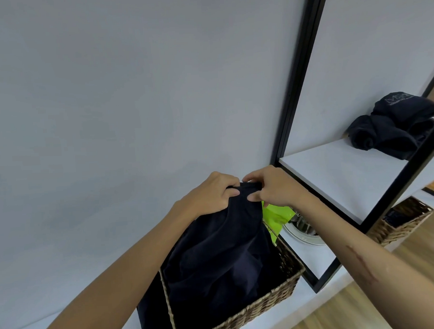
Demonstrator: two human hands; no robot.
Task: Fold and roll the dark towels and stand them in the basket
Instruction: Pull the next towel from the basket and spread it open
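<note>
A dark navy towel (223, 254) hangs from both my hands above a woven wicker basket (275, 297) on the floor. My left hand (210, 193) grips the towel's top edge from the left, fingers curled round the cloth. My right hand (268, 185) pinches the same edge from the right, close beside the left. The towel's lower part drapes into the basket and over its left side. Several rolled dark towels (395, 127) lie piled on the white shelf (337, 180) at the right.
A black metal shelf frame (299, 69) stands against the grey wall. A second wicker basket (400, 224) sits under the shelf. A bright green cloth (276, 216) and a round white-rimmed object (302, 231) lie behind the near basket. Wooden floor shows at lower right.
</note>
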